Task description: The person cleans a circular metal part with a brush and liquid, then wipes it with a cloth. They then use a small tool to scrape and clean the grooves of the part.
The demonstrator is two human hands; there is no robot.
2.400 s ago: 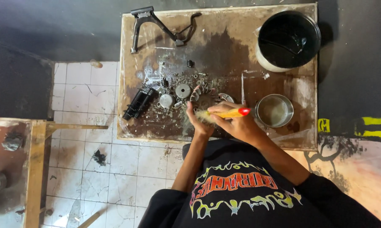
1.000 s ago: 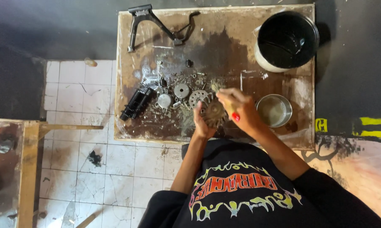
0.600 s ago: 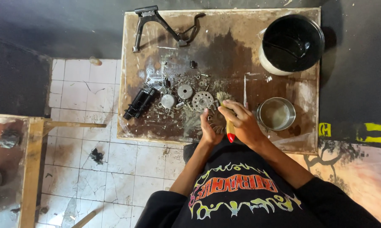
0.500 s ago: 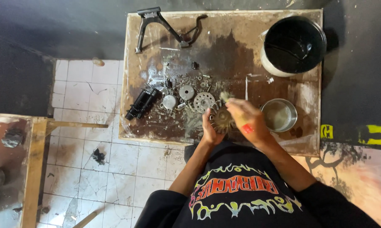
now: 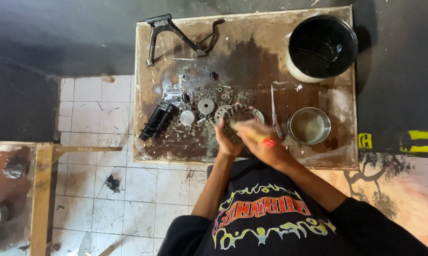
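In the head view, the left hand (image 5: 227, 142) is gripping a round, finned, grimy metal part (image 5: 234, 127) over the near edge of the stained brown wooden board (image 5: 252, 57). The right hand (image 5: 261, 142) is clenching a yellow-handled brush with a red tip (image 5: 261, 139), its blurred bristles lying across that part. Just right of the grip is sitting a small steel bowl (image 5: 309, 125); beyond it, a black bucket (image 5: 322, 45).

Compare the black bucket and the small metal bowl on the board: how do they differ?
The black bucket is larger and dark inside with a pale outer wall; the metal bowl is smaller, shiny, with a light interior. The bucket sits at the board's far right corner, the bowl nearer the right hand. Both are round, open-topped and upright.
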